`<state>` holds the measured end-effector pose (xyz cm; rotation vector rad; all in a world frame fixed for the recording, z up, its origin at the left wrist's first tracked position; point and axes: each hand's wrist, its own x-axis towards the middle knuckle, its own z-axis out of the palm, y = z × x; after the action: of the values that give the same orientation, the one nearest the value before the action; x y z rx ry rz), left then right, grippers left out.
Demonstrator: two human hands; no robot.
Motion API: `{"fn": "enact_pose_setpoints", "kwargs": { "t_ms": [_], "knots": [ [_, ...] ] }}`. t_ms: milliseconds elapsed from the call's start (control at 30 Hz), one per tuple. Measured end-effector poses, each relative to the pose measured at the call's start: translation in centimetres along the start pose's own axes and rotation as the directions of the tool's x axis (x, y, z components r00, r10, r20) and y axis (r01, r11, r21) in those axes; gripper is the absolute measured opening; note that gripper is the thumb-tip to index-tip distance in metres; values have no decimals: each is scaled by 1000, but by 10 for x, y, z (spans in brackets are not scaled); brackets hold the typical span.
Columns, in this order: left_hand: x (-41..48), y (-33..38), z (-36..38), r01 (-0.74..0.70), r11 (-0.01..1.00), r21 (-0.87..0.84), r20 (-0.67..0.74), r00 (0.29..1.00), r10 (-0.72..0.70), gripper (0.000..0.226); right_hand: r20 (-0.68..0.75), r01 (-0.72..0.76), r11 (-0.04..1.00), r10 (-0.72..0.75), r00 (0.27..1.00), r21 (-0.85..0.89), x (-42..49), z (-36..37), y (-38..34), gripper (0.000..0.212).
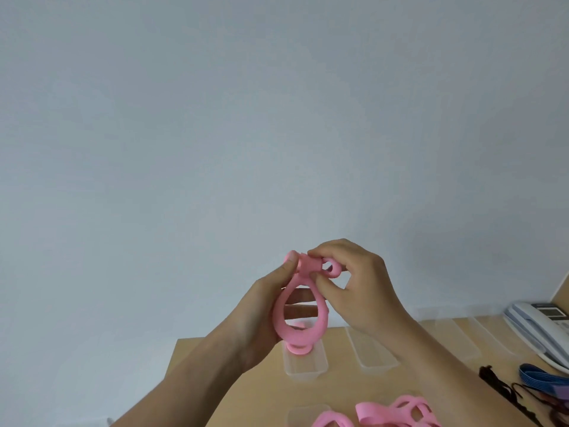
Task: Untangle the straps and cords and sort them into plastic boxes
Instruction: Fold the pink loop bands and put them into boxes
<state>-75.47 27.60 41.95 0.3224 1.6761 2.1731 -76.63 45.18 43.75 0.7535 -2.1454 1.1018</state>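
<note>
One view only, head-worn, wide-angle. Faces forward, pitched high: pale wall (pixel 277 118) fills the upper two thirds. Bench (pixel 338 386) shows in the bottom strip only, seen slantwise from above. Left hand (pixel 261 315) and right hand (pixel 366 288) sit close to the lens, low centre.

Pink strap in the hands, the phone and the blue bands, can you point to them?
pink strap (pixel 292 340), head view, bottom curve of its loop.
phone (pixel 529 328), head view, its white handset.
blue bands (pixel 542 379), head view, middle of the bundle.
</note>
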Motion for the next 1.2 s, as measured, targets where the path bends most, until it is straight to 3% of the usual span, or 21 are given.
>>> {"fn": "enact_pose_setpoints", "kwargs": {
  "t_ms": [133,267,367,433,500,667,933,1067,1200],
  "knots": [
    [0,-1,-6,34,990,-139,102,995,-20,72,-39,43,993,-48,998,-113,-12,19,-2,27],
    [-4,-6,-25,49,995,-89,55,998,-44,48,40,12,995,-8,999,-96,-19,31,-6,8],
    [-6,-12,-31,89,986,-141,37,996,-84,41,123,-120,992,124,985,-35,-18,28,-5,22],
    [-8,-16,-38,122,984,-130,37,992,-118,42,255,-266,963,268,929,-44,-21,33,-4,38],
    [-11,-25,-46,165,977,-132,53,986,-159,44,316,-276,957,290,903,-88,-30,41,-3,41],
    [-19,-55,-59,237,943,-232,70,971,-227,50,195,-280,955,294,936,-94,-63,68,-10,30],
    [-22,-116,-66,194,895,-402,-143,952,-270,37,47,-238,948,253,966,-210,-101,109,12,35],
    [-9,-138,-72,229,851,-472,-109,943,-314,19,207,-222,955,262,943,-197,-119,118,34,38],
    [12,-161,-71,306,730,-611,-73,897,-437,25,446,-300,926,373,814,-228,-135,117,70,62]
  ]
}}
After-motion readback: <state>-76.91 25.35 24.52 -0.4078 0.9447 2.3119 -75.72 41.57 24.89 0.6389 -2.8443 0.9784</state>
